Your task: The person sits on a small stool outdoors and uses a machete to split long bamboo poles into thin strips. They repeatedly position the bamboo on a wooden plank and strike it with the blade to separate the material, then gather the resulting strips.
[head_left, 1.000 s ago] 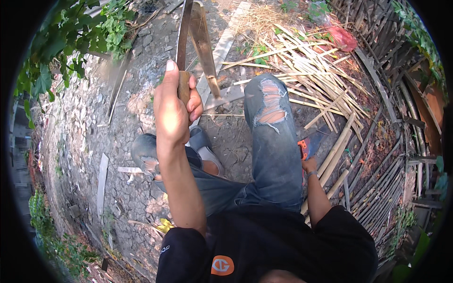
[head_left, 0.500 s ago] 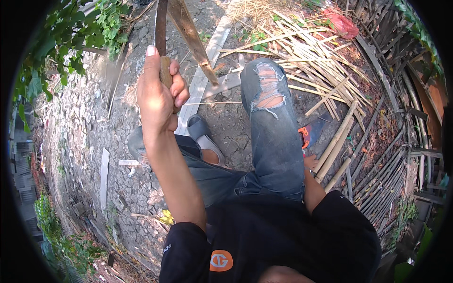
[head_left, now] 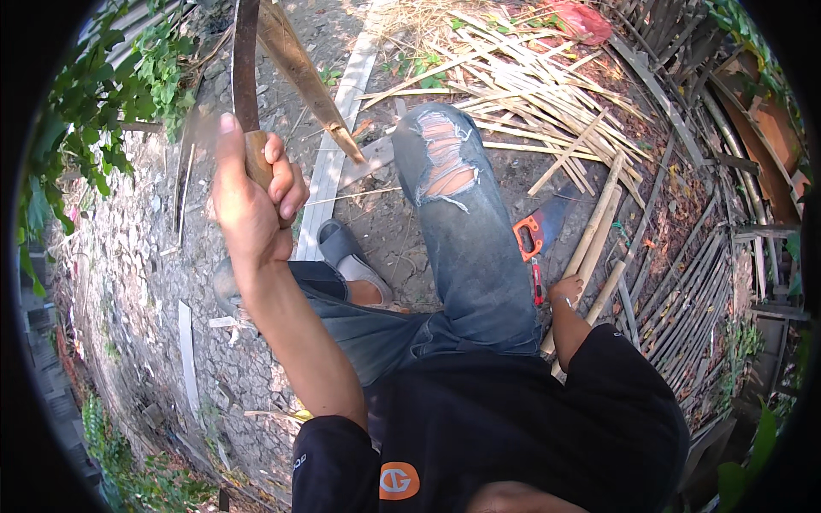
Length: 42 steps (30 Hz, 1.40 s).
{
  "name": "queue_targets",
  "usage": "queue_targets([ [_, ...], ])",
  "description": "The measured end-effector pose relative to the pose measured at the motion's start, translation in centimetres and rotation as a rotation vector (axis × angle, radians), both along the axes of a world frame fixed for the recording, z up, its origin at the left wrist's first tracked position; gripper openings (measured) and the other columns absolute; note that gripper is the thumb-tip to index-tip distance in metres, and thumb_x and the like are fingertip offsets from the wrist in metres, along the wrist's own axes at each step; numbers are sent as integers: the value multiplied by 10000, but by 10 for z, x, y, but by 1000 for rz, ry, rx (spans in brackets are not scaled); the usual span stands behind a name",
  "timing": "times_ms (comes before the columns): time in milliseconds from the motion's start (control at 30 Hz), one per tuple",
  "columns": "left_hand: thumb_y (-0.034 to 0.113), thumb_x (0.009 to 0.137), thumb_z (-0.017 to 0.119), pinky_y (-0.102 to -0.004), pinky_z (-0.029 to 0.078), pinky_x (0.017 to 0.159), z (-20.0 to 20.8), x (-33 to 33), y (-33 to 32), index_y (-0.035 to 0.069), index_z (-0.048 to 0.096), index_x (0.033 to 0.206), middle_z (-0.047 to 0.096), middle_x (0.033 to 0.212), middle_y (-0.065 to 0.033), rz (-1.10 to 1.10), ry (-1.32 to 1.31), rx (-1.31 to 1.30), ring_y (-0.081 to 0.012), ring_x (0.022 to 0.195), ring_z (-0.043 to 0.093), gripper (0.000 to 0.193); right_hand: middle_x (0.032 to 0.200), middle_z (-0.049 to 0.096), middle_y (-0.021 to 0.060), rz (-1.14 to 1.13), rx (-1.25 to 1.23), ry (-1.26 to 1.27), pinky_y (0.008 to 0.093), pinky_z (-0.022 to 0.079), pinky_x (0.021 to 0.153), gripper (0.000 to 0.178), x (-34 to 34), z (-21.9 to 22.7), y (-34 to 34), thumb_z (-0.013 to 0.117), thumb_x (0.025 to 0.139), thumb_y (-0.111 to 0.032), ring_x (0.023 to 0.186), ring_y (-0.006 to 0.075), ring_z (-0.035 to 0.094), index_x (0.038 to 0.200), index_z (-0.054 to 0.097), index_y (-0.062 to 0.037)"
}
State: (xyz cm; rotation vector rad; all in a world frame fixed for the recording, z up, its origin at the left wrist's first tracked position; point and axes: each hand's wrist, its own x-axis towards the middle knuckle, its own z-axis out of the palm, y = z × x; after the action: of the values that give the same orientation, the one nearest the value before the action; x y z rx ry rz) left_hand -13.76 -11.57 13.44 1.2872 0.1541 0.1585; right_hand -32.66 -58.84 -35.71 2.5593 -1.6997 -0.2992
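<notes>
Raised at the upper left, my left hand [head_left: 256, 205] is closed round the wooden handle [head_left: 257, 158] of a machete. Its long dark blade [head_left: 245, 73] points up and runs out of view at the top. Down at my right side, my right hand [head_left: 565, 291] lies on the bamboo poles [head_left: 596, 231], fingers curled over one of them; the fingertips are partly hidden. Between my knee and that hand lie a handsaw with an orange handle [head_left: 529, 237] and a small red tool [head_left: 537, 283], perhaps a cutter.
A split bamboo length [head_left: 312, 85] slants beyond the machete, over a pale board [head_left: 340, 111]. Many bamboo strips [head_left: 547, 111] lie heaped ahead on the right. Thin sticks [head_left: 693, 291] are stacked at the far right beside a fence. Leafy vines [head_left: 94, 111] hang at the left.
The whole view has shifted, so most things sit further left. My right hand has moved rightward onto the bamboo poles. My left hand still holds the machete upright.
</notes>
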Motion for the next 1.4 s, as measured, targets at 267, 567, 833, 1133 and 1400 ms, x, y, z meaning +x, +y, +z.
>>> queue_targets([
  [267, 620, 1026, 439, -237, 255, 389, -4, -1, 14, 52, 504, 781, 367, 506, 17, -33, -20, 17, -77, 402, 318, 622, 794, 688, 197, -39, 381, -312, 456, 551, 820, 315, 31, -20, -53, 536, 815, -254, 889, 321, 713, 847, 666, 31],
  [567, 548, 1048, 441, -247, 311, 422, -7, -5, 18, 46, 514, 765, 390, 533, 33, -21, -55, 62, -70, 441, 355, 580, 758, 634, 109, -40, 742, -1418, 329, 472, 537, 170, 124, 163, 79, 599, 852, -86, 624, 198, 593, 931, 625, 63],
  [833, 523, 1058, 429, -256, 317, 429, -5, -1, 19, 57, 510, 754, 395, 543, 40, -35, -55, 191, -71, 449, 370, 563, 722, 472, 15, 750, 1147, -1692, 246, 353, 478, 302, 242, 534, 134, 659, 978, -339, 543, 100, 445, 968, 560, -54],
  [1133, 507, 1051, 443, -279, 343, 464, 3, -3, 20, 64, 498, 668, 419, 540, 35, 90, -54, 391, -81, 468, 403, 588, 720, 487, -10, 1301, 876, -1423, 233, 389, 504, 325, 271, 654, 191, 656, 983, -365, 586, 73, 493, 955, 558, -56],
  [1400, 550, 1038, 443, -309, 380, 461, -21, 13, 45, 41, 563, 697, 465, 517, 3, 72, -33, 552, -101, 464, 464, 624, 624, 494, -59, 1233, 880, -677, 211, 325, 383, 293, 246, 631, 181, 712, 938, -319, 443, 26, 438, 959, 639, -35],
])
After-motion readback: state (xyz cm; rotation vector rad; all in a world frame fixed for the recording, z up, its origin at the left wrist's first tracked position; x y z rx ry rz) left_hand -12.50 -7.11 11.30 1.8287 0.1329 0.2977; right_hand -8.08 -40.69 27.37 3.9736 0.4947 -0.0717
